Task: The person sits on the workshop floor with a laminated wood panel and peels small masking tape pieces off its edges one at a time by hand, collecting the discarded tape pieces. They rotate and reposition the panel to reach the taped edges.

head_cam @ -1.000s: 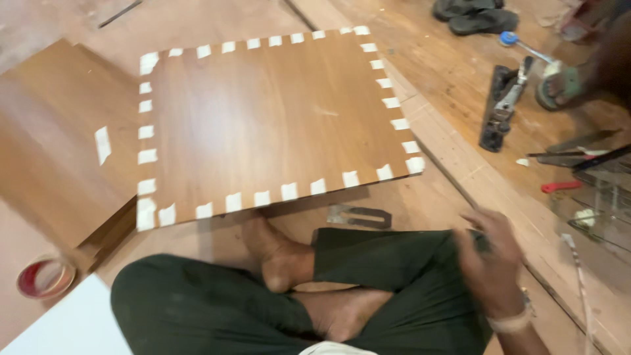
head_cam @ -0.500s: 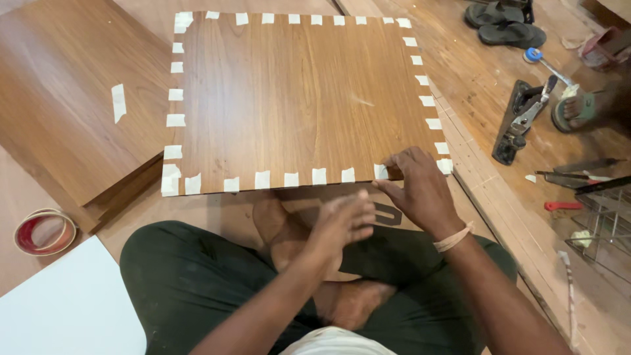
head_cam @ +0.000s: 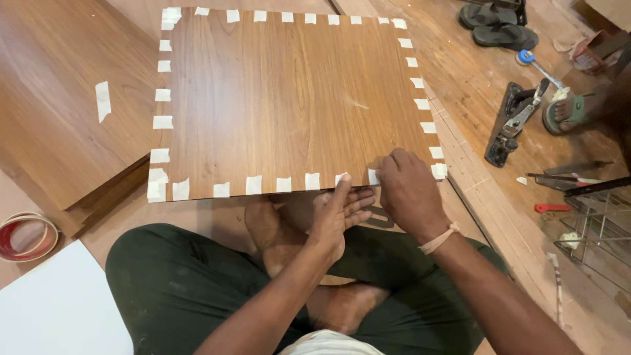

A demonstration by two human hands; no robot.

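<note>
Sitting cross-legged on the floor, the person has the big wooden panel straight ahead, lying flat, long axis running left-right across the view, near edge just above the knees. Stacked boards sit to the left, partly under the panel. A white sheet shows at bottom left.

Small masking-tape tabs ring the whole panel edge. Both hands are at the near edge, toward its right corner. The right hand is the nearer one to the work: fingers curled down, pressing on a tape tab right at the rim, holding nothing loose as far as can be seen. The left hand sits just beside it, palm open, fingers spread and released, thumb tip touching the edge by another tab.

Off right: a hand plane on the floor, well apart, and another person's sandalled foot beyond it. Sandals top right. Wire rack at the right edge, a red-handled tool beside it. Tape roll far left, well away from either hand.
</note>
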